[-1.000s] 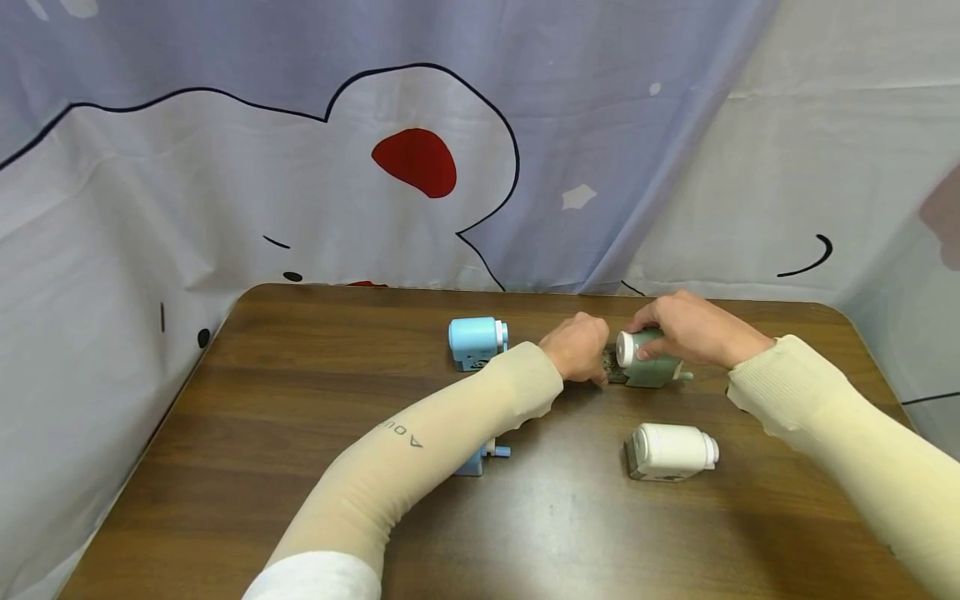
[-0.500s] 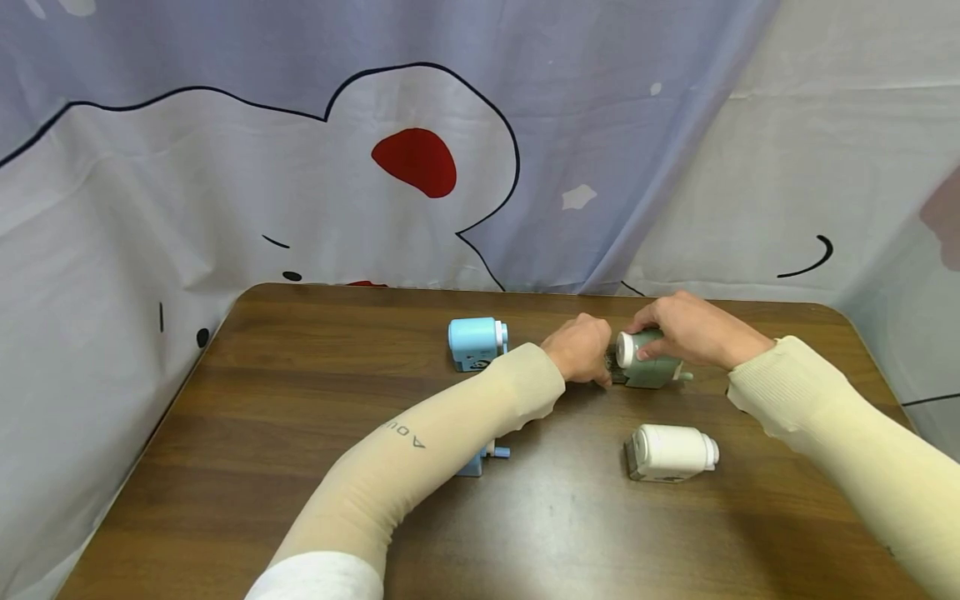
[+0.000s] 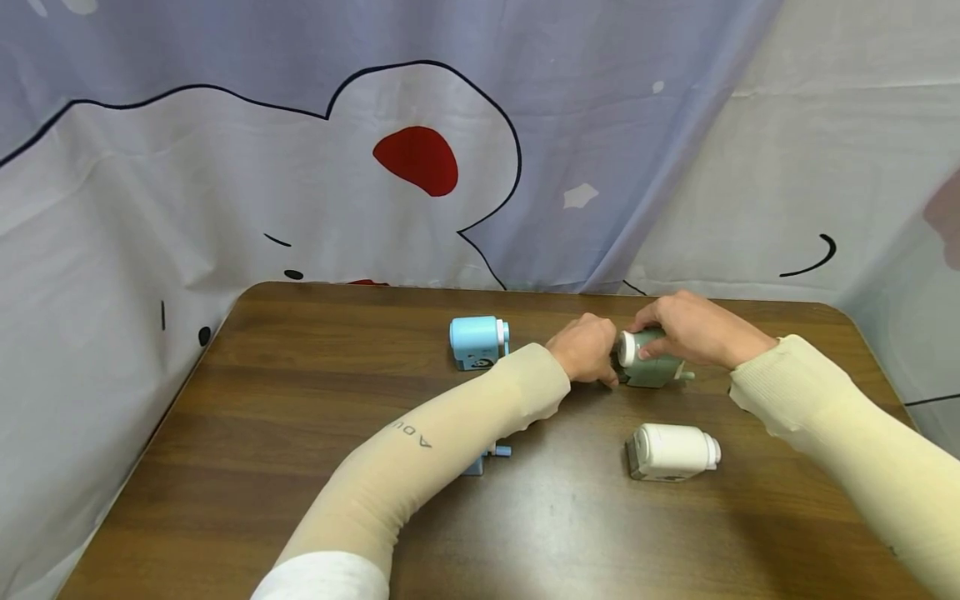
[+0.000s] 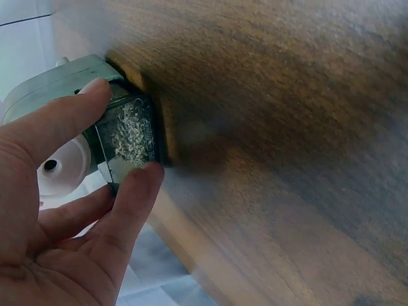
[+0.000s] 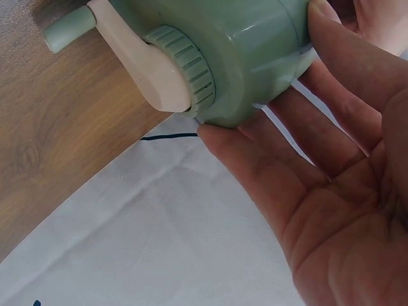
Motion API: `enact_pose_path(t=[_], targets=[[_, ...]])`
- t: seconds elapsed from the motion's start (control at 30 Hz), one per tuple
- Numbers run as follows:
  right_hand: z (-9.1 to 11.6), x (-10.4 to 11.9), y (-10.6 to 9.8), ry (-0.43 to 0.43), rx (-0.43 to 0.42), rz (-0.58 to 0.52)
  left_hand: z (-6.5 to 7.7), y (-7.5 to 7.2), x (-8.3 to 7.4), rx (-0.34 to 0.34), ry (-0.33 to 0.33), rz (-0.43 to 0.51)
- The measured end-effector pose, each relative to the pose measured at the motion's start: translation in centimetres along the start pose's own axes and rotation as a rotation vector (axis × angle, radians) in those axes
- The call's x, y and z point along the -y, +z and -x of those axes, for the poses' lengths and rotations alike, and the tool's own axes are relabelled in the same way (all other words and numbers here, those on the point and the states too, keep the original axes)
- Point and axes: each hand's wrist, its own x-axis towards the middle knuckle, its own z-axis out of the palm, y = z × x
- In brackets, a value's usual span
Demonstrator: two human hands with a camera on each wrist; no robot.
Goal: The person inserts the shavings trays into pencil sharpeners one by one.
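At the back right of the table, my right hand (image 3: 693, 329) grips a green crank pencil sharpener (image 3: 654, 372) over its top. Its crank handle (image 5: 71, 29) points away from that hand in the right wrist view. My left hand (image 3: 583, 346) holds the clear shavings drawer (image 4: 132, 131) at the sharpener's front, thumb on one side and fingers on the other. Pale wood shavings fill part of the drawer. Beside it, in the left wrist view, the sharpener's white round front (image 4: 67, 167) shows its dark pencil hole.
A light-blue sharpener (image 3: 474, 340) stands left of my left hand. A cream sharpener (image 3: 675, 452) stands nearer on the right. Under my left forearm a blue sharpener (image 3: 472, 467) is mostly hidden. A patterned cloth (image 3: 300, 192) hangs behind the wooden table (image 3: 555, 517).
My left hand has moved slightly right, and the shavings drawer has slid further into the green sharpener. My right hand keeps its grip in nearly the same place.
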Motion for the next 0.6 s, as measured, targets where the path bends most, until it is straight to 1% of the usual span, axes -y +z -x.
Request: enact_pose_path(t=[0.27,0.43,0.6], targets=[[0.04,-0.03,-0.02,0.010,0.002,-0.002,-0.18,0.19,-0.41,-0.008,-0.002,0.023],[-0.03,-0.02,-0.05,0.003,0.003,0.011,-0.22,0.23,-0.49,0.004,-0.029,0.052],[-0.05,-0.01,-0.07,0.007,0.006,0.000,-0.36,0.32,-0.59,0.020,-0.047,0.070]])
